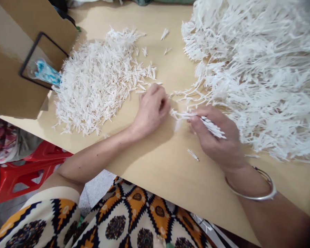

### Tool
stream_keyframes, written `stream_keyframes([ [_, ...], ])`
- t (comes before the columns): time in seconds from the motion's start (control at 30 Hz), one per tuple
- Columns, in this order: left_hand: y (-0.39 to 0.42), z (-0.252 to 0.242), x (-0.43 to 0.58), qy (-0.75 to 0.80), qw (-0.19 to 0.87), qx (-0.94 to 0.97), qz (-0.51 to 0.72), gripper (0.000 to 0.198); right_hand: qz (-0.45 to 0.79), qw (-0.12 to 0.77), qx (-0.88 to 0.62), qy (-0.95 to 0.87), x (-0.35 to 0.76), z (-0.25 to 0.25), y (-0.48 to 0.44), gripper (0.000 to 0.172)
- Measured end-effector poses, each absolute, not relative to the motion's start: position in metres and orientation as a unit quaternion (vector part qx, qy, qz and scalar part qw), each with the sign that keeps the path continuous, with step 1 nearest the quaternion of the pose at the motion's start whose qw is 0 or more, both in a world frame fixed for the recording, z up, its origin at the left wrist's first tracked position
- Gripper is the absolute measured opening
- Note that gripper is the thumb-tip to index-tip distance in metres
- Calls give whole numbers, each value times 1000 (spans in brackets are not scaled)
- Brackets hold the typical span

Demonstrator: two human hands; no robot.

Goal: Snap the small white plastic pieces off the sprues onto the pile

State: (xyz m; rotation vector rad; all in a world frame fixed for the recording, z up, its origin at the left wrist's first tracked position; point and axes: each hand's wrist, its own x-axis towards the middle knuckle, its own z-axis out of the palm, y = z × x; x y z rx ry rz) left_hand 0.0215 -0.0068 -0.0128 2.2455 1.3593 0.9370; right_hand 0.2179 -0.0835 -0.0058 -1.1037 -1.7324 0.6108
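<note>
My right hand [217,134] is closed around a small bundle of thin white plastic sprigs [212,127]. Their ends stick out past the thumb on one side and toward my left hand on the other. My left hand [155,110] is curled, with fingertips close to the sprigs' tips; whatever it pinches is hidden by the fingers and slight blur. Beside it spreads a heap of short white sprigs [93,82]. A larger pile of long, branching white strands [260,79] lies by my right hand, some trailing between both hands.
A cardboard box [12,69] stands at the left, with a black wire frame [31,57] and a clear cup with blue-and-white contents [48,72] against it. Several loose sprigs lie on the tan table [150,165]. A red plastic stool [28,172] is below the table edge.
</note>
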Motion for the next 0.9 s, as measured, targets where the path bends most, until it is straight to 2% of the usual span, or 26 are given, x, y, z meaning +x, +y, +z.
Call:
stream_keyframes([
  [0.07,-1,-16,18,500,158,775,353,22,253,481,-424,-725,215,-5,-88,10],
  [0.17,4,-20,13,499,153,768,370,22,246,481,-462,-703,212,-6,-89,1],
  [0.33,2,-24,10,523,129,742,400,19,288,543,-528,-585,212,-10,-82,17],
  [0.47,-5,-15,11,526,133,725,425,39,313,579,-504,-560,210,-9,-79,13],
  [0.73,-15,-2,19,361,169,865,305,31,328,575,-505,-554,212,-11,-79,12],
  [0.9,-11,-5,19,339,184,876,291,25,323,544,-514,-579,216,-12,-78,15],
])
